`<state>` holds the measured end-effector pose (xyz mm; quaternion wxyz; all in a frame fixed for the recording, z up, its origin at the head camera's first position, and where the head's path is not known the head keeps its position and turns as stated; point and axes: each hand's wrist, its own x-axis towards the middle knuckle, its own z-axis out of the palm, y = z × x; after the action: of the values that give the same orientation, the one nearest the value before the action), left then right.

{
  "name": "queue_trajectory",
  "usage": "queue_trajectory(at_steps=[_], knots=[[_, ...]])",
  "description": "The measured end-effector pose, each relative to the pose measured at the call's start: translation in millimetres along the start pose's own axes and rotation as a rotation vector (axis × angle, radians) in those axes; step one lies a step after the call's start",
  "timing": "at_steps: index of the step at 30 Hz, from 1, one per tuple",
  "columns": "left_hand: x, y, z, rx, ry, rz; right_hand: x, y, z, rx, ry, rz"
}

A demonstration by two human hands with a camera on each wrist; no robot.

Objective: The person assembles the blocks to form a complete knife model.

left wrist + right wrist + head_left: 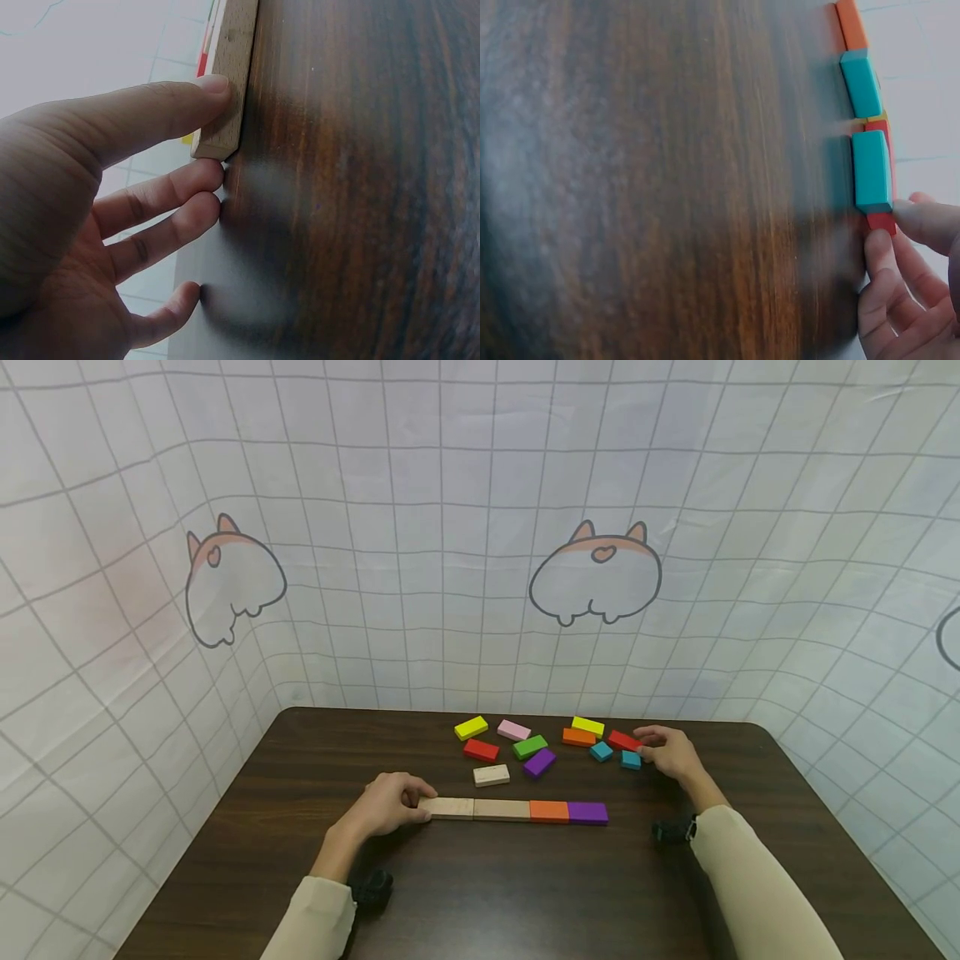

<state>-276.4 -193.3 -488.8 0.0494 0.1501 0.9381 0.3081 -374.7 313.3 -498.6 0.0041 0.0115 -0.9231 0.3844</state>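
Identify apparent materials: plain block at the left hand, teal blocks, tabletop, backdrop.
Plain block: bare wood, matte; fine grain flecks show.
Teal blocks: probably painted wood, smooth; even colour, no grain visible.
Tabletop: wood or wood-look laminate, slight sheen; dark streaks, soft reflections.
Backdrop: likely fabric, possibly thin plastic, fairly matte; printed grid ripples.

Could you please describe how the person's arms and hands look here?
The left hand and right hand are bare, without gloves. Plain cream sleeves cover the forearms, and a small black device sits at each wrist.
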Motion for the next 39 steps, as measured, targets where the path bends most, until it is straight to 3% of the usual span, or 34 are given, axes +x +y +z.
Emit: queue_trajectory(at_steps=[11, 29, 39], knots=[[-1.0, -0.8, 0.1, 0.009, 0.004, -0.003, 2, -1, -3.6, 0.049, -0.107, 0.056], [0.8, -1.5, 1.0, 0.011, 0.006, 0.003, 3, 3, -10.3, 0.109, -0.089, 0.033], [0.8, -1.8, 1.9, 0.010, 0.008, 0.008, 1, -3, -17.4, 0.112, -0.180, 0.053]])
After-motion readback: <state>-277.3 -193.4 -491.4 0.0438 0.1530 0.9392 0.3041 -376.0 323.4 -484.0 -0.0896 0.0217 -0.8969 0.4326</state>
